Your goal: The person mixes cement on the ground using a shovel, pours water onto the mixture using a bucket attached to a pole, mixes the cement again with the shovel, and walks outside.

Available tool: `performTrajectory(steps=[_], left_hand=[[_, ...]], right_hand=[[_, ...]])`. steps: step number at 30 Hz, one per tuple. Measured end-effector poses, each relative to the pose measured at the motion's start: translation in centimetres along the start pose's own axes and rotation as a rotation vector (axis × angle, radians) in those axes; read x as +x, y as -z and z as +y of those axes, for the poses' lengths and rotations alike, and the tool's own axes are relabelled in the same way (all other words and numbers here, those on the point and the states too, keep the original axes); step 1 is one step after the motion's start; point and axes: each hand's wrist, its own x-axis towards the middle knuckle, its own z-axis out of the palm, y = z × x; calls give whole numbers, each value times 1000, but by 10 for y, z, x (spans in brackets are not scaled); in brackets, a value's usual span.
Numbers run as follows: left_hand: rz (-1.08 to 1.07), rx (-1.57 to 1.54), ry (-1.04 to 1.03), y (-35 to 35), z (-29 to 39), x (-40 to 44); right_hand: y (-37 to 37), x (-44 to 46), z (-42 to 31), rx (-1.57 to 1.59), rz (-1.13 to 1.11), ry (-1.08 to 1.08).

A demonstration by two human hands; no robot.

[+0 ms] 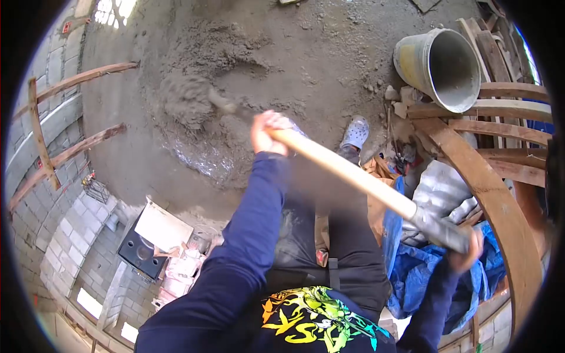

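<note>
Both my hands grip a long-handled shovel (353, 173) that slants across the view. My left hand (271, 133) is wrapped round the lower shaft, near the metal socket. At the other end, my right hand (468, 250) closes on the dark grey grip, close to a crumpled blue tarp (412, 276). The shovel's blade is at a heap of wet grey mortar (185, 103), and its outline is blurred and covered by the mix. More wet mortar spreads over the ground around it, with a shiny puddle below the heap.
A mortar-stained bucket (406, 59) lies tilted at the upper right beside wooden planks (488, 170). My shoe (355, 132) stands at the mortar's edge. A black speaker-like box (138, 250) and pink sacks (182, 270) sit lower left, near a block wall (65, 235) and wooden strips (82, 144).
</note>
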Motion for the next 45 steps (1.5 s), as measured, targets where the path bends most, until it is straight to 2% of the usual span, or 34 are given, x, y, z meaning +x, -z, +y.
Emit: performTrajectory(steps=[1, 2, 3, 4, 5, 6, 7, 8, 9, 10, 12, 14, 15, 16, 17, 18, 20, 21, 23, 24, 25, 26, 27, 28, 29, 30, 32, 34, 36, 38, 39, 40, 43, 45], left_hand=[[-78, -225, 74, -21, 11, -8], [-178, -176, 12, -28, 24, -11], [-81, -97, -54, -33, 31, -15], [6, -18, -121, -39, 35, -17], [169, 199, -195, -18, 41, -9], [333, 413, -267, 7, 43, -2], [715, 370, -295, 17, 24, -4], [608, 461, -256, 72, 27, -2], [557, 446, -217, 66, 3, -17], [672, 603, -144, 56, -16, -25], [505, 311, 130, 10, -62, -62], [467, 96, -3, 3, -119, -57], [452, 246, 254, 50, -178, -36], [533, 395, 260, 59, -224, -30], [514, 427, 455, 72, -258, -21], [581, 480, 444, 54, -286, -21], [549, 246, 483, 48, -320, -8], [513, 275, 472, 45, -313, 6], [460, 390, 474, 39, -263, 56], [399, 400, 369, 42, -207, 86], [61, 818, -94, 48, -137, 106], [-50, 1182, -448, 49, -75, 110], [324, 698, 301, 38, 2, 153], [295, 272, 198, 54, 37, 173], [228, 305, -19, 46, 44, 173], [443, 193, -155, 19, 39, 167], [218, 102, -169, -11, 34, 141], [59, -105, -128, -39, 45, 126], [-36, -203, -115, -86, 54, 75], [-80, -51, -202, -104, 65, 28], [46, 23, -140, -103, 71, 10], [189, -83, -118, -100, 69, 0], [338, 268, -278, -43, 68, 11], [482, 467, -301, 10, 77, 43]], right_hand=[[-1, -6, -59, 275, -188, 79], [0, -24, -80, -96, -205, 163], [1, -37, -98, -461, -216, 253], [-20, -16, -124, -29, -551, 665], [-40, -14, -129, -201, -638, 767], [-50, -18, -105, -324, -811, 727], [-53, -28, -62, -330, -1016, 701], [-38, -45, -40, -425, -1044, 692], [-19, -44, -35, -393, -1055, 619], [-5, -43, -26, -358, -1061, 539], [58, -62, -1, -55, -933, -5], [82, -92, -23, 91, -14, -504], [126, -102, -1, 191, 168, -840], [172, -111, 27, 293, 355, -1191], [179, -115, 25, 238, 511, -1172], [183, -115, 22, 183, 669, -1148], [201, -110, 27, 69, 736, -1018], [215, -99, 42, 163, 702, -1000], [237, -66, 107, 272, 189, -880], [156, -19, 109, 359, -15, -822], [7, -1, 59, 77, 127, -546], [-50, 15, 66, -559, -131, 39], [-86, 37, 99, -148, -64, -393], [-138, 51, 41, 444, 31, -739], [-146, 86, 40, -15, 41, 147], [-141, 115, 44, -517, 51, 1005], [-93, 149, 16, 243, -206, -276], [-60, 167, -55, 283, -194, -74], [-32, 139, -110, 555, -195, 199], [-31, 100, -163, 434, -266, 453], [-44, 80, -186, 301, -328, 583], [-60, 62, -205, 155, -405, 706], [-128, 29, -226, -93, -682, 954], [-143, 21, -188, -28, -565, 921]])
